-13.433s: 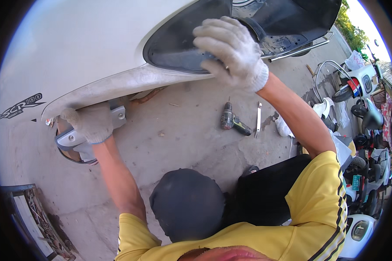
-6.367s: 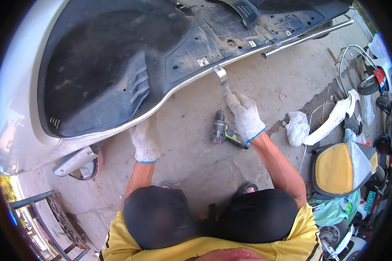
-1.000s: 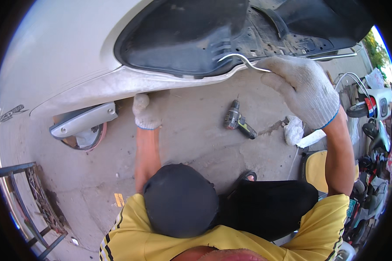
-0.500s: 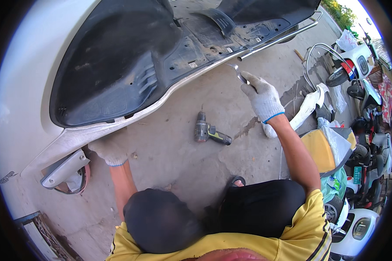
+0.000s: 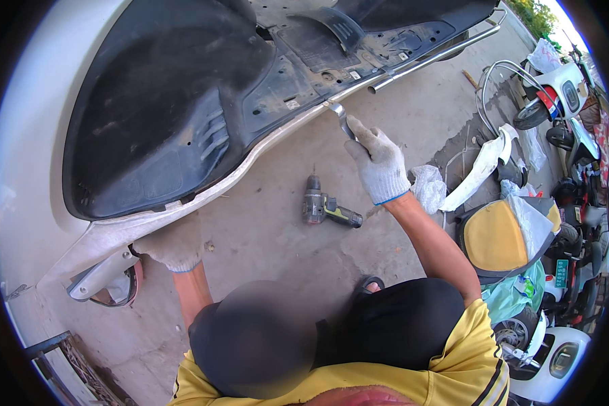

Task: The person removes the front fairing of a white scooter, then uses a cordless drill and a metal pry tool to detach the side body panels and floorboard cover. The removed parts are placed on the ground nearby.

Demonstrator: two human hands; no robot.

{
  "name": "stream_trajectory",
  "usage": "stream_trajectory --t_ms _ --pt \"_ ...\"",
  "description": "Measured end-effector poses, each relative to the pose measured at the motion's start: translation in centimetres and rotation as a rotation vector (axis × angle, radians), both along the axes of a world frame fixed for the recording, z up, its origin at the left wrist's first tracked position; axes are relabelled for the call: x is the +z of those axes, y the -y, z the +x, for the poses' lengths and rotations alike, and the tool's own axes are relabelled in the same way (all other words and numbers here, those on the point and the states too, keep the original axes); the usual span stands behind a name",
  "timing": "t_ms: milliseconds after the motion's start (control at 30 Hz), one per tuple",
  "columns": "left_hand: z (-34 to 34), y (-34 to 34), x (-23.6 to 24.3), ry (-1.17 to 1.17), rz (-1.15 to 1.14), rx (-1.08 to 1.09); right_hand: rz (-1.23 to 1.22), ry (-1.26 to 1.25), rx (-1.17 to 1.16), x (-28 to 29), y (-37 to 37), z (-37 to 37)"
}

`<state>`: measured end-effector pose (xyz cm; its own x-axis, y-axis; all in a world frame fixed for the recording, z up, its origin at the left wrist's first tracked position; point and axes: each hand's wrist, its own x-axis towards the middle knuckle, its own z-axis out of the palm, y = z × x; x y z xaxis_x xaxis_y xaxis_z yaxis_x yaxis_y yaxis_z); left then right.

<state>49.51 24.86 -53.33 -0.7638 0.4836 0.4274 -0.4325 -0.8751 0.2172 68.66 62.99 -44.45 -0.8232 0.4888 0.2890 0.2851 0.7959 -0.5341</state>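
In front of me spans a white vehicle body with black plastic floor lining and a pale lower edge. My right hand, in a white knit glove with a blue cuff, is closed on a short shiny metal tool with a curved end. The tool's tip is at the pale edge, seemingly touching it. My left hand, gloved likewise, reaches under the edge at the left; its fingers are hidden beneath the body. A cordless drill lies on the concrete between my hands.
A silver-grey curved part sits left of my left hand. Rightward lie a white panel, clear plastic wrap, a yellow-and-black seat and several scooters. A silver tube runs along the body's far end.
My right hand has moved left with the metal tool, whose tip has come to the body's edge. My left hand stays under the edge. The whole view has shifted slightly.
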Motion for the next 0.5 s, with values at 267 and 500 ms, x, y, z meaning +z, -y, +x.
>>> stream_trajectory --t_ms 267,500 --pt "0.8 0.0 1.7 0.191 -0.05 0.069 0.456 0.444 0.053 8.6 2.0 -1.6" --pt "1.0 0.1 -0.5 0.153 -1.024 0.794 0.797 0.881 0.46 17.3 -0.9 -11.1"
